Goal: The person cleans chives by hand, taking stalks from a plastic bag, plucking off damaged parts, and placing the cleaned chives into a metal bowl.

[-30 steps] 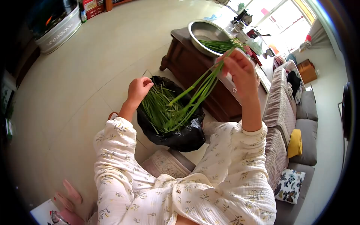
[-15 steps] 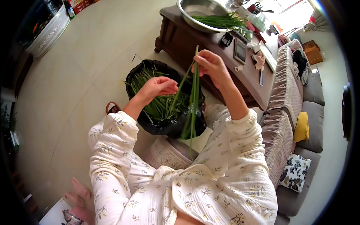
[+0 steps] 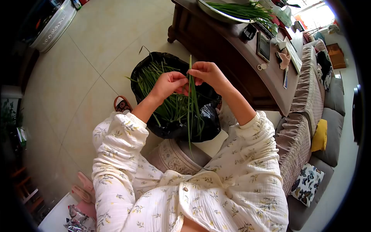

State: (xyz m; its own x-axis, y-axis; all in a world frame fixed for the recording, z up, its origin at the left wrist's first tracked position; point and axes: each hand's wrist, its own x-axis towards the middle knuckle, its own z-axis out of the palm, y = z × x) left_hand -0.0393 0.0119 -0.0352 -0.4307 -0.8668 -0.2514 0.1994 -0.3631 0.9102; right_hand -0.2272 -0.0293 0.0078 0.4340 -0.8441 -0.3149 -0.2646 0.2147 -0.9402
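Observation:
Long green stalks (image 3: 190, 112) hang upright from my right hand (image 3: 210, 76), pinched between thumb and fingers near their upper end. My left hand (image 3: 170, 85) touches the same stalks from the left, its fingertips curled together close to my right hand. Under both hands is a black plastic bag (image 3: 210, 121), open at the top, with a loose heap of green stalks (image 3: 170, 110) inside. At the top, a metal basin (image 3: 222, 15) on the wooden table holds more long green stalks (image 3: 241, 10).
The dark wooden table (image 3: 232, 50) stands ahead to the right, bearing a framed dark object (image 3: 264, 45) and a black item (image 3: 249, 32). A covered sofa (image 3: 295, 139) runs along the right. A patterned stool (image 3: 170, 156) is below the bag. One shoe (image 3: 122, 104) shows left of it.
My right hand has come down from near the basin to above the bag, bringing the stalks upright. My left hand has moved right to meet it. The view has shifted.

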